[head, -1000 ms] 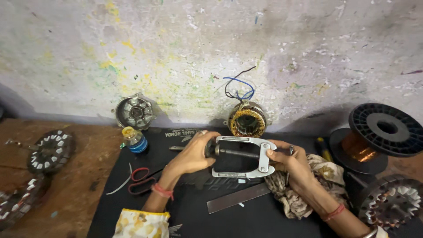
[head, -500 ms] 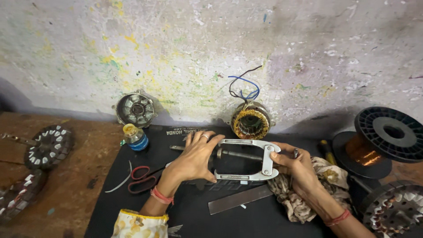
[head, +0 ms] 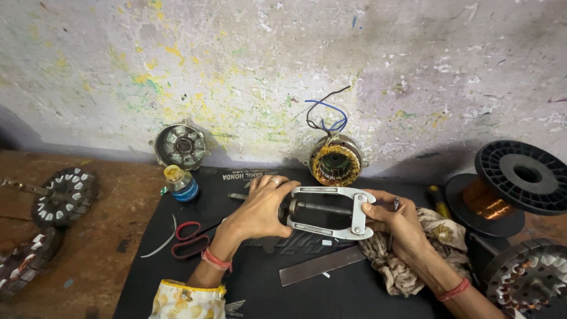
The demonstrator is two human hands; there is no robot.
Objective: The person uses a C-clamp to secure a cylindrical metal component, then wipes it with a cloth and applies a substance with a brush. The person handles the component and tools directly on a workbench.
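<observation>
The left hand (head: 260, 208) wraps over the near end of the metal puller (head: 331, 212), so whatever its arms clamp there is hidden under the palm and fingers, and only a dark round edge shows beside the threaded screw. On the far side of the grip, the right hand (head: 397, 224) covers the end of the screw and most of a thin rod (head: 394, 205), whose lower length is lost behind the fingers against the patterned rag (head: 413, 260). Further right of that hand, the stator (head: 525, 277) is cut by the picture's lower edge, and past the left hand another toothed stator (head: 23, 263) runs off the left edge.
</observation>
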